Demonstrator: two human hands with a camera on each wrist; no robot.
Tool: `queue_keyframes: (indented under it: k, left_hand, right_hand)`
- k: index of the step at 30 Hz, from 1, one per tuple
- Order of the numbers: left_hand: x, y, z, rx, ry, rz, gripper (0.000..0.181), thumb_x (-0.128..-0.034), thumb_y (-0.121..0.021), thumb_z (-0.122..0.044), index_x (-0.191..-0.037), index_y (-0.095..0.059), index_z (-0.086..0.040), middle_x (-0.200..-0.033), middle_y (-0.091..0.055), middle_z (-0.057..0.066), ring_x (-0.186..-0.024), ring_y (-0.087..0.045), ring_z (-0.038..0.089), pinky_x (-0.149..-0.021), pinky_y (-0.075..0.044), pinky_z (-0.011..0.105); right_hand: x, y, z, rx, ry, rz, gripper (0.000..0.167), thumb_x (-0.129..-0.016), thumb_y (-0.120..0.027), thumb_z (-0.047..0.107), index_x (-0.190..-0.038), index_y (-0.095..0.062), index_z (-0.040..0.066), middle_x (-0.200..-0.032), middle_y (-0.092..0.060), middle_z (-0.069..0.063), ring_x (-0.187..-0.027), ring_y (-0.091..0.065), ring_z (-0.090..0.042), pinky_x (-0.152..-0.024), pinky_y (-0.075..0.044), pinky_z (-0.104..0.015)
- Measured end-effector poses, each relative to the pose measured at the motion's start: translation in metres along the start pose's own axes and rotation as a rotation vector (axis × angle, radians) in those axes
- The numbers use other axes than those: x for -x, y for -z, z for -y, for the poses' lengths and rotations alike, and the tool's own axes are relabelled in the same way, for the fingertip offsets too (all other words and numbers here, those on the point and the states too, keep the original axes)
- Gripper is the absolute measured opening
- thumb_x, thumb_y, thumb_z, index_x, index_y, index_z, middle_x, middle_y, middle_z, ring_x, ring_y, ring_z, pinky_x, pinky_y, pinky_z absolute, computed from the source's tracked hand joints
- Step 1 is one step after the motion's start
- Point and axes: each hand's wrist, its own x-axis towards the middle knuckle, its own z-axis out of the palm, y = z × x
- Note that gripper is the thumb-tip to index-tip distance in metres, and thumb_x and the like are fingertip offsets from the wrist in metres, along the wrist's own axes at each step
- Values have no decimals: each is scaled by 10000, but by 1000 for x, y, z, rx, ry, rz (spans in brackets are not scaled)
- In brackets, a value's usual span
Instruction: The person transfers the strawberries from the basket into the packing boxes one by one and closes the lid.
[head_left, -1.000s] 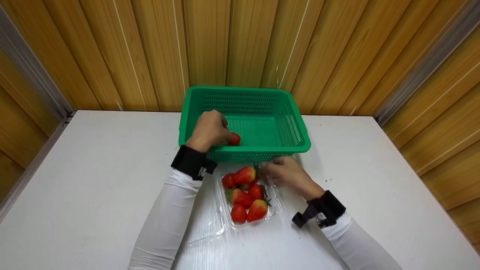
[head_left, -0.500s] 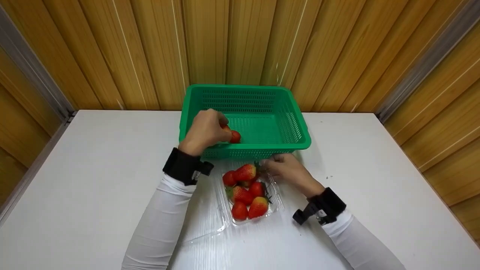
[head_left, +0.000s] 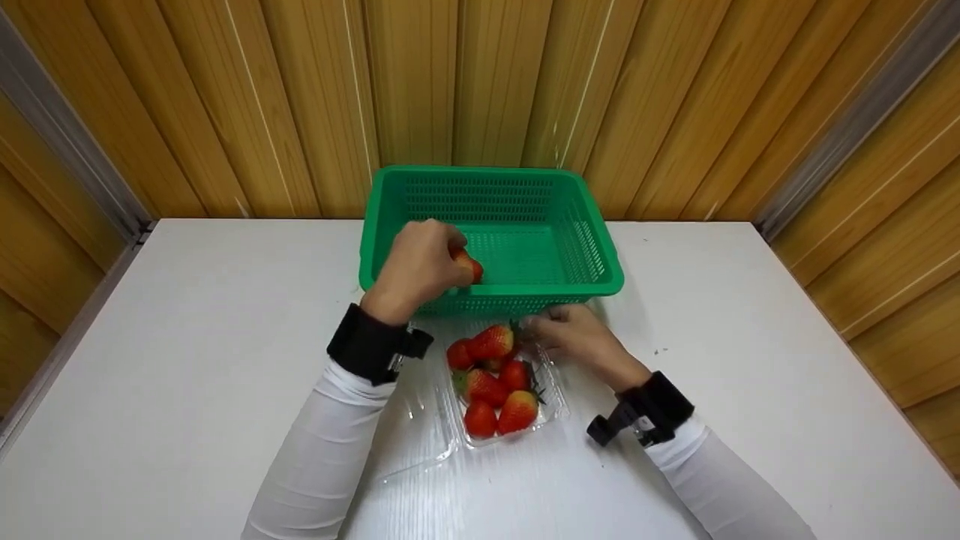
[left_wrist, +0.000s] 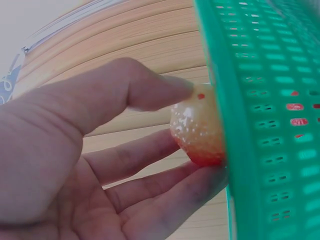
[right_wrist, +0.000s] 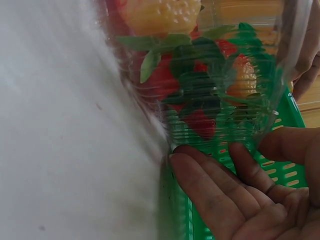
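Note:
My left hand (head_left: pixel 421 262) pinches a strawberry (left_wrist: pixel 197 127) between thumb and fingers, over the near left part of the green basket (head_left: pixel 525 289). Its pale part faces up in the left wrist view, partly behind the basket wall (left_wrist: pixel 250 150). Another red strawberry (head_left: pixel 476 272) shows just beyond my fingertips. In front of the basket, a clear plastic container (head_left: pixel 555 405) holds several red strawberries (head_left: pixel 484 388). My right hand (head_left: pixel 581 337) grips its far right corner, thumb (right_wrist: pixel 275 142) by the rim and fingers against the wall.
The container's clear lid (head_left: pixel 416 442) lies open on the white table (head_left: pixel 210 330), to the left and partly under my left forearm. Behind the basket rises a wood-panelled wall (head_left: pixel 487 82). Small dark specks (head_left: pixel 660 351) dot the table at the right.
Inside the basket, my left hand has risen slightly with a strawberry and then shifted a little right, closer to the other berry. My right hand stays at the container's corner.

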Motion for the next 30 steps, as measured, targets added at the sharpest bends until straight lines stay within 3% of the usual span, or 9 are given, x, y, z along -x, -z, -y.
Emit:
queue_keyframes:
  k: [3, 6, 11, 19, 30]
  left_hand:
    - [3, 2, -3, 0, 8, -4, 106, -813, -720, -6, -904, -764, 25, -763, -569, 58, -720, -490, 205, -618, -385, 308]
    - [5, 3, -8, -4, 5, -2, 264, -819, -739, -14, -1067, -787, 60, -915, -711, 125, -816, -599, 241, -696, -495, 344]
    - [11, 4, -20, -1, 5, 16, 347, -815, -744, -8, -1152, -774, 66, -1026, -748, 173, -888, -646, 265, -779, -554, 394]
    - [19, 1, -35, -11, -10, 18, 318, -827, -768, -15, -1138, -783, 50, -1014, -759, 160, -898, -669, 268, -784, -574, 397]
    - [26, -9, -40, -25, -26, 40, 246, -833, -836, -48, -1061, -791, 35, -909, -742, 124, -823, -644, 251, -747, -559, 384]
  right_hand:
    - [-1, -1, 0, 17, 4, -6, 246, -1016, -704, 214, -1055, -728, -27, -1022, -748, -99, -896, -713, -205, -764, -588, -335]
    - [-1, -1, 1, 22, 8, -5, 244, -1017, -701, 216, -1040, -730, -25, -1011, -747, -91, -893, -708, -200, -760, -585, -333]
    - [0, -2, 0, 32, 21, 0, 242, -1021, -697, 212, -1032, -727, -29, -946, -722, -71, -856, -675, -186, -740, -569, -330]
    - [-1, -2, -2, -7, -15, 4, 256, -1017, -685, 214, -1060, -731, -34, -988, -749, -83, -889, -705, -189, -776, -581, -308]
    - [-3, -2, -4, 3, -7, -5, 235, -1008, -693, 216, -987, -742, -13, -949, -750, -82, -876, -702, -198, -786, -575, -334]
